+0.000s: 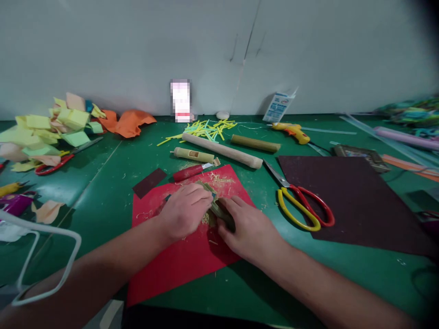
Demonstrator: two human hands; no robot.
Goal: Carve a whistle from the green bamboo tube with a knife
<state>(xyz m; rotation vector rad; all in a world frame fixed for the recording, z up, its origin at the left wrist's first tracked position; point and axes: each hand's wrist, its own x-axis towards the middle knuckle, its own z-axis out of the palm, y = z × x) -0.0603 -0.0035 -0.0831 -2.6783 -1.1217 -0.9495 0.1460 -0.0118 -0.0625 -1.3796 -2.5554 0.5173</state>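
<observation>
Over a red sheet (178, 269) strewn with pale shavings (219, 177), both hands work close together. My right hand (252, 226) is closed around a greenish bamboo tube (222, 211). My left hand (187, 208) forms a fist against the tube's far end; a dark teal bit shows beside its knuckles, but what it grips is mostly hidden. Just beyond the sheet lie a red-handled knife (188, 173) and a short bamboo piece with a cut notch (202, 156). A small dark sandpaper-like piece (150, 183) overlaps the sheet's left corner.
Red-and-yellow scissors (303, 205) rest on a large dark sheet (360, 205) at right. Behind are a wooden rod (222, 150), another bamboo tube (255, 143), a yellow glue gun (291, 131) and a lit phone (181, 98). Folded papers (44, 130) pile up left; a white looped frame (73, 256) stands near my left forearm.
</observation>
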